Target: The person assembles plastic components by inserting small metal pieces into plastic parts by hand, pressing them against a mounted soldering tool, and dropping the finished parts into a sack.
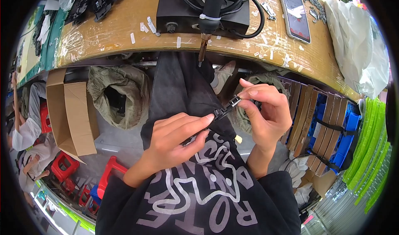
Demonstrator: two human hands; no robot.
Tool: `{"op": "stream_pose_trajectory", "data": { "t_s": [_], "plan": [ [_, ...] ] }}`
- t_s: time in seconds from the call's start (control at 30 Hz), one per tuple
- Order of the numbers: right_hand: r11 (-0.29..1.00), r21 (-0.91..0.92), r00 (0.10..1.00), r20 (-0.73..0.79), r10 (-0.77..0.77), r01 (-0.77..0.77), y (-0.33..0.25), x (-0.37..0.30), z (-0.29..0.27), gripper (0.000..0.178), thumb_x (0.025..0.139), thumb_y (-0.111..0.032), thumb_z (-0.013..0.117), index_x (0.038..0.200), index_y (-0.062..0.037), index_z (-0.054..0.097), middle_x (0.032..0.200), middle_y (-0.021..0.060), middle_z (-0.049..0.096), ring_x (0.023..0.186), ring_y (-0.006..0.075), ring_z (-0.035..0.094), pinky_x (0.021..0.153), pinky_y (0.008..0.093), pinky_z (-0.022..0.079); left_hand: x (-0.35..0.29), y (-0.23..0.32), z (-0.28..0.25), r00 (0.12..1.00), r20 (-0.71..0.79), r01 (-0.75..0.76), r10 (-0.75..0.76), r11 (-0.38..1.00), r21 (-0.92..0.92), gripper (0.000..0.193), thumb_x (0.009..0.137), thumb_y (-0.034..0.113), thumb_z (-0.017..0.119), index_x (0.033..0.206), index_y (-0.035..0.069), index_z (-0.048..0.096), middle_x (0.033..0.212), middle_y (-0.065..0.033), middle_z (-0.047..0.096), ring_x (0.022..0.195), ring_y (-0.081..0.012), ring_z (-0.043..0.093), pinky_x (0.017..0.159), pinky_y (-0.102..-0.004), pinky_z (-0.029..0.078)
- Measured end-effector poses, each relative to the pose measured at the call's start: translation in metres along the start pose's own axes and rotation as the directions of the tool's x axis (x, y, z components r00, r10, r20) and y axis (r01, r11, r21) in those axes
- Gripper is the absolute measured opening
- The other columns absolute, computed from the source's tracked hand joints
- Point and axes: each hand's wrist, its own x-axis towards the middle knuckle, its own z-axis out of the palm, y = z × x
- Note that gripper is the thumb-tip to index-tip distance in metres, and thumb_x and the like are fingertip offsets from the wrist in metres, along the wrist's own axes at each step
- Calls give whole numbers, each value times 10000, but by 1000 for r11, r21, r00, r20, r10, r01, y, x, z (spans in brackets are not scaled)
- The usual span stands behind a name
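A small, slim, jointed-looking black plastic part (pixel 225 108) is held in the air between the two hands, above the person's lap and in front of the bench. The left hand (pixel 176 143) has thumb and forefinger drawn nearly together on its lower-left end, with the other fingers loosely curled. The right hand (pixel 268 112) pinches the upper-right end between thumb and forefinger, its remaining fingers bent and lifted.

Below the brown, tape-covered wooden bench (pixel 108 37), an open brown cardboard box (pixel 79 114) stands at the left; little of its inside shows. Just beside it, a grey-green woven sack (pixel 99 85) gapes with its rim rolled down, and dark contents (pixel 118 103) lie inside, too shadowed to identify. A second grey-green woven sack (pixel 266 79) sits partly hidden behind the right hand; its contents cannot be made out. Farther right, brown cardboard cartons (pixel 305 116) stand side by side near blue plastic containers (pixel 346 145), with black straps across them.

On the bench's right end slumps a whitish translucent plastic bag (pixel 347 40), contents unclear. A pile of flat black plastic pieces (pixel 97 3) lies at the left.
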Motion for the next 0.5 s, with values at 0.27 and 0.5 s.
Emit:
{"op": "stream_pose_trajectory", "data": {
  "t_s": [0.27, 0.5],
  "plan": [
    [996, -83, 999, 15, -42, 43, 0, 0, 0, 249, 669, 148, 592, 863, 23, 497, 763, 136, 559, 718, 215, 569, 802, 472, 456, 0, -2, 0, 1000, 13, -3, 3, 1000, 1, 389, 583, -86, 633, 962, -18, 570, 701, -97, 590, 529, -195, 554, 456, -250, 429],
    [994, -95, 999, -3, -54, 53, -1, 2, 2, 231, 663, 141, 599, 840, 24, 508, 765, 133, 557, 717, 217, 567, 807, 478, 454, 1, -1, 1, 1000, 10, -6, 6, 1000, 9, 387, 581, -85, 634, 957, -16, 570, 696, -92, 588, 514, -186, 543, 444, -247, 420]
  ]
}}
